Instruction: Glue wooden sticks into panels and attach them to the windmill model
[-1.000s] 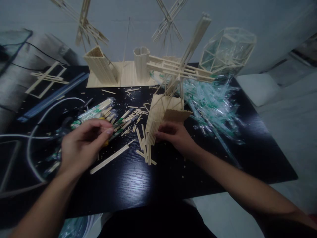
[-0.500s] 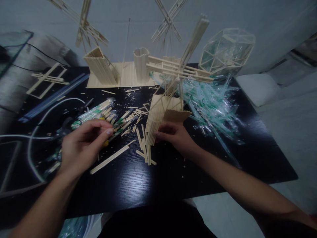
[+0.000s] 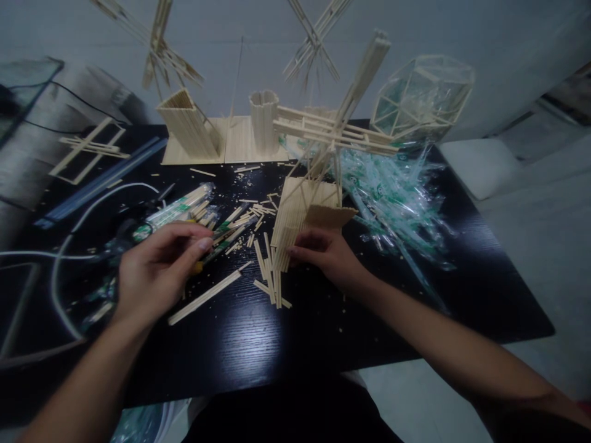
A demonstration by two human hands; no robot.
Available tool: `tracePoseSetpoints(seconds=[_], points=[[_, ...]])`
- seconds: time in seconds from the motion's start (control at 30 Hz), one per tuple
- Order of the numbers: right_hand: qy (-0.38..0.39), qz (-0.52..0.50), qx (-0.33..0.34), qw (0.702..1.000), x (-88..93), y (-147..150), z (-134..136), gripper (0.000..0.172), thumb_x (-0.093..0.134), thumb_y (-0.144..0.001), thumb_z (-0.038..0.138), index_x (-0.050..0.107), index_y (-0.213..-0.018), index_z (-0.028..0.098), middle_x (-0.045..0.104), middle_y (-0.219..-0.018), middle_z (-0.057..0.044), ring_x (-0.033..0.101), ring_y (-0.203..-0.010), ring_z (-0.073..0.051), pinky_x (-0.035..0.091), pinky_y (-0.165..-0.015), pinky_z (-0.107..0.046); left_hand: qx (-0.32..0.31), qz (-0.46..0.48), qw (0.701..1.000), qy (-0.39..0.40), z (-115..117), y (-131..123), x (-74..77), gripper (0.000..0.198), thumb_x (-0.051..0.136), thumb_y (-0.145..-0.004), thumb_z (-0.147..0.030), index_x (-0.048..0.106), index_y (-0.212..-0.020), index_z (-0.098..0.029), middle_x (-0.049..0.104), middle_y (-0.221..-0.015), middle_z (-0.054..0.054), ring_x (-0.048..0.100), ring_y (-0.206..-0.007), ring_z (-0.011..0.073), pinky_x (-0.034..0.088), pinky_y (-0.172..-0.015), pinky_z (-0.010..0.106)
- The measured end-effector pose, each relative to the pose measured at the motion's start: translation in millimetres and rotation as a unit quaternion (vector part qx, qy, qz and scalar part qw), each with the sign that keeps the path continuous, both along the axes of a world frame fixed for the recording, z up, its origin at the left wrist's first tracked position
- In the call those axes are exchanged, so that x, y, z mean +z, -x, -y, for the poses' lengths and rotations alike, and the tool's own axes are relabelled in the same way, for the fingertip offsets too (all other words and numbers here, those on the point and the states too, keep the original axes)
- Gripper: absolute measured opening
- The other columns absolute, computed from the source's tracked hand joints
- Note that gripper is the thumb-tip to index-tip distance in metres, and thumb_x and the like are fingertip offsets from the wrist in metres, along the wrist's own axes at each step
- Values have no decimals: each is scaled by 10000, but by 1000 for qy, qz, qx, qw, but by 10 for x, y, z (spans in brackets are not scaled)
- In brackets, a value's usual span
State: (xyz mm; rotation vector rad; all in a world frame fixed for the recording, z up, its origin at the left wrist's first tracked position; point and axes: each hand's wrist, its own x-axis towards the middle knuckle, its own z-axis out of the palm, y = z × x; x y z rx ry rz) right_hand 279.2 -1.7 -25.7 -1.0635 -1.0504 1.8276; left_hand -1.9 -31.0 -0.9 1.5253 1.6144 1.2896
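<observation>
My left hand (image 3: 159,264) is raised over the left part of the table, thumb and forefinger pinched together. What lies between those fingertips is too small to make out. My right hand (image 3: 327,255) rests by the near edge of a wooden stick base (image 3: 295,209), its fingers curled; whatever they grip is hidden. A small shaded stick panel (image 3: 330,215) stands just above that hand. From the base rises a windmill-like frame of thin sticks (image 3: 335,132) with long blades. Loose short sticks (image 3: 272,277) and a longer strip of joined sticks (image 3: 207,298) lie between my hands.
Crumpled clear and green wrappers (image 3: 392,197) spread on the right. Packaged sticks (image 3: 189,206) and a white cable (image 3: 55,271) are at left. A triangular stick tower (image 3: 189,126) and a round one (image 3: 265,123) stand at the back, with a stick wheel (image 3: 422,98) back right.
My left hand has shifted very slightly to the right, still pinched. My right hand stays nearly where it was beside the stick base.
</observation>
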Motion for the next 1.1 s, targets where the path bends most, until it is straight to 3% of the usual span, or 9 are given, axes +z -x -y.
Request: tracePoseSetpoints(seconds=[0.2,0.4,0.63,0.83,0.97,1.1], points=[[0,-2,0,1000,-8,-3,0,360,968,-647,402,712,-777,183,723,-760,31,710,-697,-123,637,-797,-308,18,0,1000,1,2,-15,6,183,854,-774,-312,793,-926,-231,762,-893,-12,672,-740,76,550,-699,155],[8,-6,-7,1000,13,4,5,342,971,-633,378,719,-756,183,727,-744,31,710,-686,-122,639,-776,-290,11,-9,1000,-23,32,-4,32,107,777,-867,-295,777,-936,-214,725,-810,-12,642,-677,91,529,-635,189],[9,-6,-7,1000,-3,5,0,343,966,-644,383,717,-765,179,728,-752,23,710,-684,-124,630,-774,-295,-14,-27,1000,-6,38,-7,38,139,766,-894,-346,793,-990,-249,731,-890,-11,655,-762,95,527,-728,198],[6,-8,-4,1000,0,2,4,344,975,-624,359,721,-771,181,723,-759,27,707,-694,-130,633,-787,-310,-29,-17,999,-26,-1,48,20,164,667,-974,-342,738,-1061,-221,625,-778,-33,580,-681,78,484,-647,178],[4,-6,-2,1000,8,-5,7,334,958,-659,375,717,-785,180,723,-775,23,713,-713,-131,635,-802,-317,-26,-30,999,-3,-19,71,88,178,739,-915,-342,763,-1039,-218,630,-700,-38,566,-595,83,470,-571,188],[7,-11,-6,1000,16,-8,4,348,967,-634,379,723,-784,182,729,-770,20,711,-697,-131,636,-783,-307,-19,-74,996,-43,-19,113,218,250,854,-776,-314,787,-1003,-234,716,-852,-7,664,-763,140,564,-770,270]])
